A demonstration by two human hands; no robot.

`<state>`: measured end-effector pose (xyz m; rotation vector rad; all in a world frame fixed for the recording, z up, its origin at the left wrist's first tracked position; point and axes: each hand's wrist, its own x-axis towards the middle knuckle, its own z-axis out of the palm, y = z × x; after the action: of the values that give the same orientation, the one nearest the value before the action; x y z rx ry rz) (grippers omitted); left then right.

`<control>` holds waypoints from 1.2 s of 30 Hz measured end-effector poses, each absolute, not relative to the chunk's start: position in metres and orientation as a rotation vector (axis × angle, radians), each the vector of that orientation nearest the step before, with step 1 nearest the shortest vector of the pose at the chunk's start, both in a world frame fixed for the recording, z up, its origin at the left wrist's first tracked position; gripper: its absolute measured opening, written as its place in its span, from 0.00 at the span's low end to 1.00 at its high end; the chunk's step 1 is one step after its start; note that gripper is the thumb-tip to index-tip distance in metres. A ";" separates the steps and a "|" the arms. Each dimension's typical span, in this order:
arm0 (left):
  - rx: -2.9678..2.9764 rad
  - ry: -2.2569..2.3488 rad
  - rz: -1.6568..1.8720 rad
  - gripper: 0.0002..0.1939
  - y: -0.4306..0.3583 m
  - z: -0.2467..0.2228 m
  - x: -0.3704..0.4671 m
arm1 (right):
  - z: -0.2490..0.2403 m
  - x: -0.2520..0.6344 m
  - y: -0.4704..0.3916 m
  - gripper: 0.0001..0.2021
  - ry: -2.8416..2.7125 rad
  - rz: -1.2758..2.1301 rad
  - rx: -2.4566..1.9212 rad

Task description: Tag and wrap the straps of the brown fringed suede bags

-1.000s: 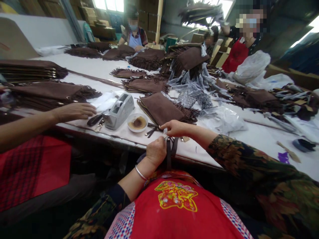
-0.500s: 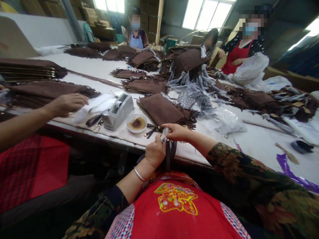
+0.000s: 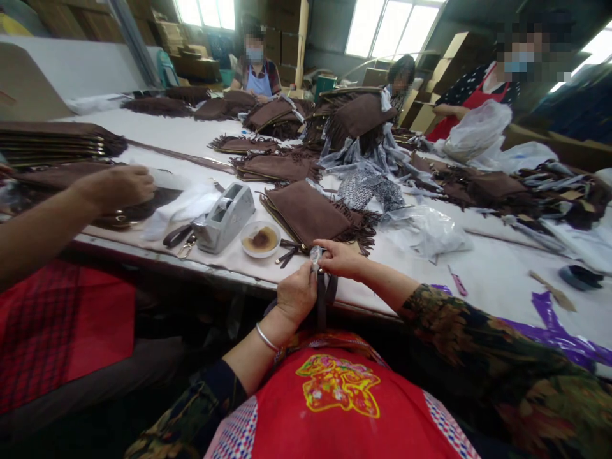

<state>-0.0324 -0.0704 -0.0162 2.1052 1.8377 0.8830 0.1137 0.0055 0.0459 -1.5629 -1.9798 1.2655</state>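
White light glares through the back windows point(image 3: 375, 29), their panes burnt out against a dim background. The pale bench point(image 3: 167, 131) is brighter, with deep shadow beneath. Fine detail around the hands point(image 3: 297, 294) is soft; wide-angle distortion stretches the edges.

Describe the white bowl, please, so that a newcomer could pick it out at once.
Start at the near edge of the white table, just beyond the person's left hand. There, between the grey tape dispenser and a brown fringed bag, sits the bowl. Unlike these neighbours, it is round and white, with something brown inside.
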 end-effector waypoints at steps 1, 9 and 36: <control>2.081 1.832 0.901 0.16 -0.070 -0.015 -0.033 | 0.041 0.114 0.003 0.33 -1.934 1.281 -1.536; 1.758 1.678 1.076 0.12 -0.065 -0.003 -0.031 | 0.023 0.111 -0.023 0.32 -1.729 1.002 -1.590; 1.888 1.715 1.128 0.14 -0.065 0.003 -0.030 | 0.048 0.114 -0.033 0.09 -0.937 1.701 -1.608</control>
<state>-0.0301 -0.0649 0.0029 1.8878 1.7145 1.1278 0.1137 -0.0326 0.0478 -1.6078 -0.9370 1.7014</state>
